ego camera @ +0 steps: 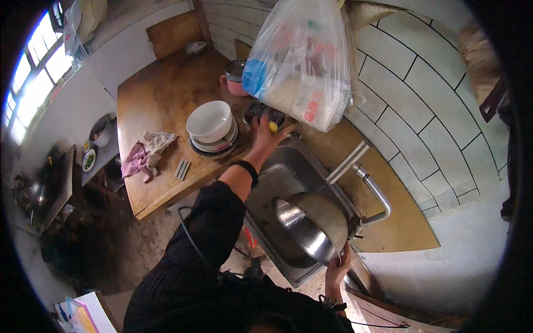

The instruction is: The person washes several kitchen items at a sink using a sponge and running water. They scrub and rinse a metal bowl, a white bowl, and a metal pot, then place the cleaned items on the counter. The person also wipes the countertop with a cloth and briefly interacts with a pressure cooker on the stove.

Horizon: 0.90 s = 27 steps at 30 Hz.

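Note:
My right hand [339, 266] grips the rim of a large stainless steel bowl [306, 233], which is tilted on its side inside the steel sink [260, 200]. My left hand [268, 135] reaches past the sink's far end to a dark round container [252, 111] on the wooden table. Between its thumb and fingers shows a small yellow object [272, 127]; whether the hand holds it I cannot tell. Left of that hand stands a stack of bowls, topped by a white bowl [210, 120]. A metal faucet [374, 195] rises at the sink's right side.
A full plastic bag [304, 70] hangs above the sink's far end. On the wooden table [166, 95] are a pink cup [235, 83], crumpled cloths [148, 154] and a small grey ridged object [182, 170]. A low shelf at left holds a plate of chopped greens [88, 160].

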Motion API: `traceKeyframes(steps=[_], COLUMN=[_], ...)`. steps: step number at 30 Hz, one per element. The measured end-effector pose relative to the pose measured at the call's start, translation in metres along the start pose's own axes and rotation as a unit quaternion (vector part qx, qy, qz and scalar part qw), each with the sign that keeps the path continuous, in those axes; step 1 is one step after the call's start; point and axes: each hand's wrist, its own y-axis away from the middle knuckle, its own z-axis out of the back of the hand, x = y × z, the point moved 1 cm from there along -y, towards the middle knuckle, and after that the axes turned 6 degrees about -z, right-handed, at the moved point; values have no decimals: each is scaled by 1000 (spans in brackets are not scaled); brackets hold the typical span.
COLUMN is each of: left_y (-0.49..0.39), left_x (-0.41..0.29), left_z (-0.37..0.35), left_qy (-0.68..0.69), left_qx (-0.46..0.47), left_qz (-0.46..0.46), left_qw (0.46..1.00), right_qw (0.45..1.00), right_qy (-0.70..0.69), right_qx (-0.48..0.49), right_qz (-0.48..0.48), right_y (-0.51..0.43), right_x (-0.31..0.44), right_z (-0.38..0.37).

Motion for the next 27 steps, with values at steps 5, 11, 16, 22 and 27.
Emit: traceKeyframes(steps=[5, 11, 16, 22, 27], left_y=[-41, 31, 153, 309, 445], left_x=[-1, 6, 51, 134, 193], left_z=[6, 20, 112, 295, 449], left_qy=[-363, -233, -36, -63, -90], left_qx=[123, 184, 288, 372, 209], left_qz=[-97, -151, -216, 77, 223], left_qw=[918, 943, 932, 923, 948], right_qw=[999, 998, 998, 976, 973], right_qy=[-20, 0, -47, 105, 12], right_qx=[25, 45, -26, 11, 148], right_qz=[-35, -48, -27, 189, 175], right_y=[-4, 0, -1, 6, 72], right_x=[5, 8, 11, 60, 126], right_z=[-3, -4, -11, -54, -178])
